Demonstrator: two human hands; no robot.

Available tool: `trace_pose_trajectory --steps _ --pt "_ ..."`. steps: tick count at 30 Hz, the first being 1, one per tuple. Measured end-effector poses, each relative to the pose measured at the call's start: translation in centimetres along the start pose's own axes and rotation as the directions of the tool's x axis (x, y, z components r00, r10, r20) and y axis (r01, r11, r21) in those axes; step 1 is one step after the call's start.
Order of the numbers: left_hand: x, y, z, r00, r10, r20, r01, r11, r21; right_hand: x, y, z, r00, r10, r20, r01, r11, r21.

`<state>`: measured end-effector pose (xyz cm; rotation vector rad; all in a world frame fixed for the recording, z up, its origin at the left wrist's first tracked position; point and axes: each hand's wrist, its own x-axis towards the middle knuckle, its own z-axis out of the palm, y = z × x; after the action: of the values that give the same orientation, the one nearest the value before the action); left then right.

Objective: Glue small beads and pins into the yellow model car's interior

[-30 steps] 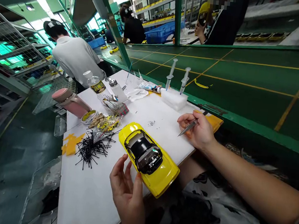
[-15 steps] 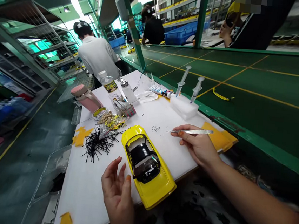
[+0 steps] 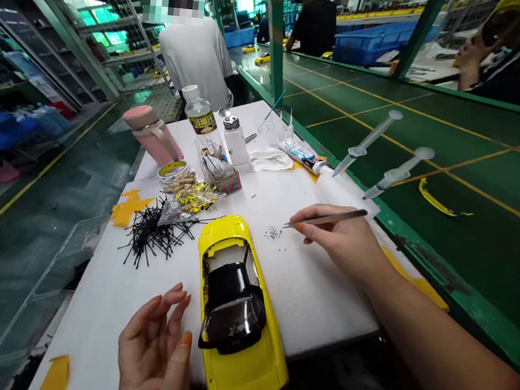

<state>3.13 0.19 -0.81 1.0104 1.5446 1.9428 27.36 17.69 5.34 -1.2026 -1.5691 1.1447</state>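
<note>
A yellow model car body (image 3: 235, 306) with a black cabin lies on the white table (image 3: 315, 286), its rear over the near edge. My left hand (image 3: 155, 350) hovers just left of the car with fingers loosely spread, holding nothing. My right hand (image 3: 338, 239) pinches metal tweezers (image 3: 326, 218), whose tip points left at a small scatter of tiny black specks (image 3: 273, 232). A pile of thin black rods (image 3: 152, 237) lies left of the car's front.
Two syringes (image 3: 371, 138) stand in a white foam block (image 3: 341, 190) by the green conveyor (image 3: 450, 176). A pink flask (image 3: 150, 135), bottles, a glue tube (image 3: 303, 156), a tape roll and snack bags crowd the far table. Other people work behind.
The view dropped and shifted. My right hand carried the tweezers left toward the black specks. My left hand came away from the car's side and sits lower, fingers spread.
</note>
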Motion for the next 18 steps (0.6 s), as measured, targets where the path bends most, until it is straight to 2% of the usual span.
trace_pose_trajectory --steps 4,9,15,18 --pt "0.2 0.0 0.3 0.998 0.061 -0.024 -0.062 0.998 -0.027 1.4 -0.1 0.0 0.999 -0.034 0.033 0.036 0.996 -0.081" --pt "0.1 0.0 0.4 0.985 0.106 -0.136 -0.111 0.993 -0.030 1.2 1.5 0.5 0.994 -0.104 0.032 0.107 0.986 -0.127" --pt "0.1 -0.9 -0.8 0.984 0.152 -0.095 -0.153 0.988 -0.003 1.1 2.2 0.2 0.989 -0.139 0.054 0.147 0.966 -0.211" --pt "0.3 -1.9 -1.6 0.982 0.133 -0.131 -0.126 0.990 0.057 1.0 2.3 0.1 0.983 -0.167 0.073 0.181 0.946 -0.268"
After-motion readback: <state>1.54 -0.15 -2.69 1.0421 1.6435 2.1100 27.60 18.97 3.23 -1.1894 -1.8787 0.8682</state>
